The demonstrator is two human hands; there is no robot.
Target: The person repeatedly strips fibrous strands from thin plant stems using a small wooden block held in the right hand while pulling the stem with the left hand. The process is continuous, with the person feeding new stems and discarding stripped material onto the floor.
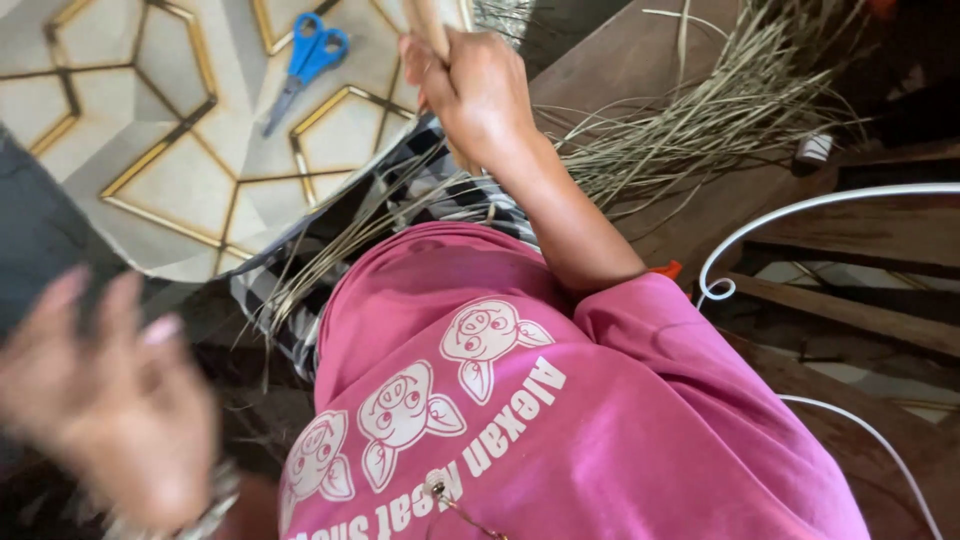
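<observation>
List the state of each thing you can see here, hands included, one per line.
Right hand: closed around a wooden stick, raised.
Left hand: open, fingers spread, blurred, holding nothing.
Scissors: blue-handled, shut, lying flat on the patterned floor.
Dry grass: loose, splayed across the wooden board.

- right hand [475, 85]: arm stretched forward, fingers [420, 65] curled into a closed grip
- left hand [110, 400]: raised near camera, blurred, fingers spread, empty
</observation>
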